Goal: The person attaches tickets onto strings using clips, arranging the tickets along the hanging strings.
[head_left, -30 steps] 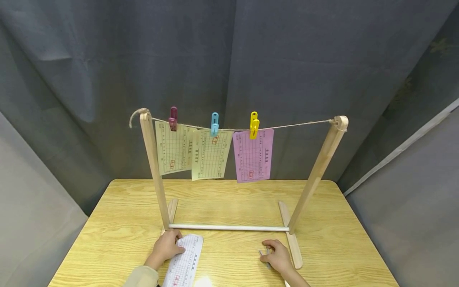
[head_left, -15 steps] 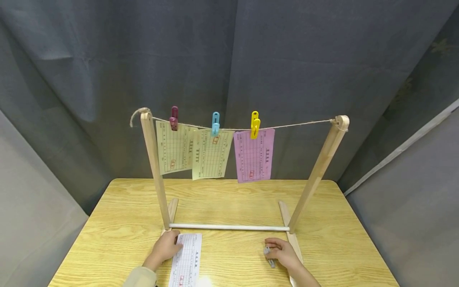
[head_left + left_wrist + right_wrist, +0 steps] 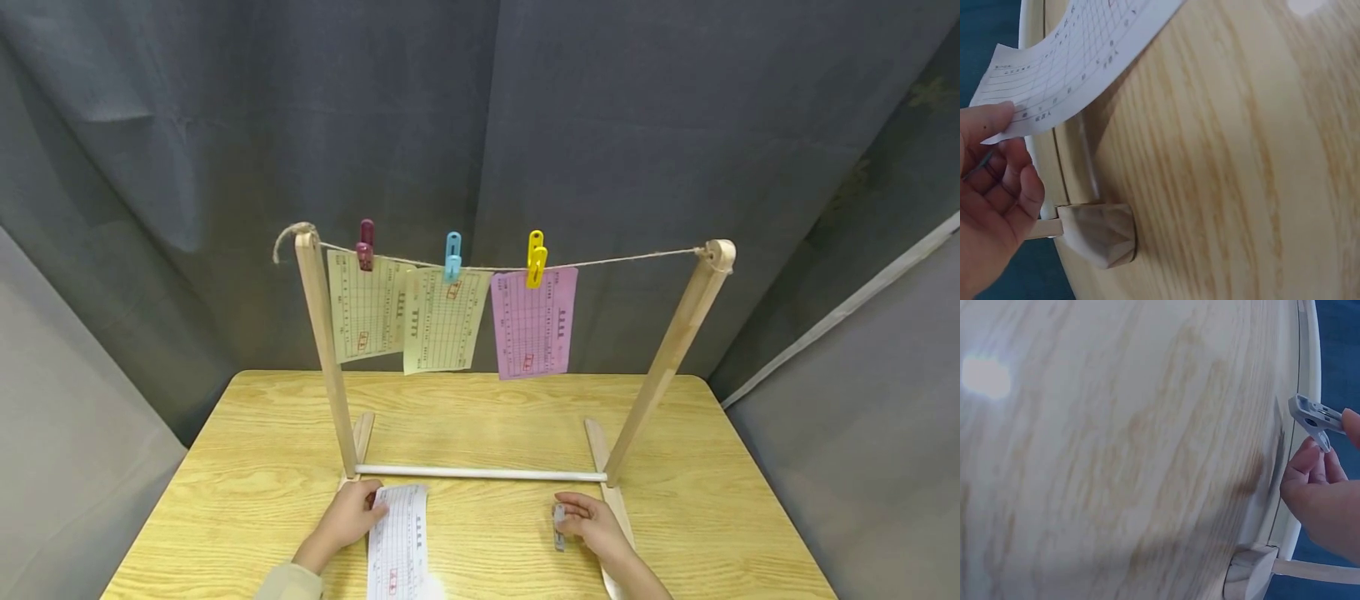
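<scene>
My left hand (image 3: pixel 350 514) pinches a white printed form (image 3: pixel 399 542) by its upper left corner, thumb on top, as the left wrist view shows. The form (image 3: pixel 1066 69) bends in a curve above the wooden table there. My right hand (image 3: pixel 588 527) holds a grey clothespin (image 3: pixel 559 527) between thumb and fingers, in front of the rack's right foot. In the right wrist view the clothespin (image 3: pixel 1313 419) points away from the fingertips. Behind both hands, a twine line (image 3: pixel 630 257) carries two yellow-green forms (image 3: pixel 446 325) and one pink form (image 3: pixel 534 329).
Maroon (image 3: pixel 365 246), blue (image 3: pixel 452 257) and yellow (image 3: pixel 536 260) clothespins grip the hanging forms. Wooden posts (image 3: pixel 670 358) hold the line, joined low down by a white rod (image 3: pixel 480 473). A dark grey curtain (image 3: pixel 637 125) hangs behind the table (image 3: pixel 225 500).
The left hand has moved the white form slightly right and straightened it. In the right hand the grey clothespin has turned to stand nearly upright in the head view.
</scene>
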`<action>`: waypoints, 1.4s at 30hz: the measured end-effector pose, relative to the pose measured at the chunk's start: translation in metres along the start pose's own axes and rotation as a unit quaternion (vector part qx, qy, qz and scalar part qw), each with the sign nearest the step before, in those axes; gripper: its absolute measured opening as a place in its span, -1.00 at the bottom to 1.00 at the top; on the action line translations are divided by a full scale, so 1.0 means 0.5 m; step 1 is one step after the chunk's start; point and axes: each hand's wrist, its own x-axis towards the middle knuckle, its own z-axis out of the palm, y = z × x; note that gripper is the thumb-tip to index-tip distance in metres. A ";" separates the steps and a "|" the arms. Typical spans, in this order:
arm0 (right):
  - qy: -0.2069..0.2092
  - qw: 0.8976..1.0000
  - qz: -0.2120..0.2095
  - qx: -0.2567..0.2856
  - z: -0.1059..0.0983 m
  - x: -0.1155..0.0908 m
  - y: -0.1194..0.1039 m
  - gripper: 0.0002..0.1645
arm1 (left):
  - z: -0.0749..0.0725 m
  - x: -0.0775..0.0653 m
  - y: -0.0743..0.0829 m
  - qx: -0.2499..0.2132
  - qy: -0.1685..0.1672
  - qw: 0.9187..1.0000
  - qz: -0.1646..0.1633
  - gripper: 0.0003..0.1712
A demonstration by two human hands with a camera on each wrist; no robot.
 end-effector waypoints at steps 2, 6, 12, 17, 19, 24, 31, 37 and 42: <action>0.004 1.000 -0.005 0.005 -0.001 -0.001 -0.003 -0.40 | -0.005 0.000 0.005 0.000 0.000 1.000 0.002 -0.80; 0.005 1.000 -0.013 0.028 -0.004 -0.002 -0.007 -0.42 | -0.014 0.000 0.015 0.000 0.002 1.000 0.006 -0.78; 0.007 0.999 -0.012 0.047 -0.013 -0.005 -0.012 -0.41 | -0.019 0.002 0.029 -0.004 0.012 1.000 0.012 -0.82; 0.010 0.999 -0.006 0.045 -0.018 -0.008 -0.019 -0.41 | -0.023 0.005 0.044 -0.007 0.022 1.000 0.016 -0.83; 0.015 0.999 -0.004 0.043 -0.019 -0.010 -0.024 -0.41 | -0.026 0.006 0.051 -0.013 0.021 1.000 0.016 -0.84; 0.026 0.998 -0.002 0.049 -0.021 -0.016 -0.035 -0.42 | -0.031 0.007 0.068 -0.023 0.015 0.999 0.024 -0.86; 0.035 0.999 -0.006 0.041 -0.024 -0.028 -0.060 -0.45 | -0.036 0.010 0.082 -0.030 0.015 0.998 0.048 -0.88; 0.054 0.997 -0.011 0.062 -0.023 -0.040 -0.088 -0.44 | -0.038 0.013 0.100 -0.053 0.037 0.994 0.088 -0.94; 0.046 0.996 -0.018 0.075 -0.023 -0.046 -0.101 -0.43 | -0.043 0.016 0.117 -0.059 0.039 0.992 0.109 -0.91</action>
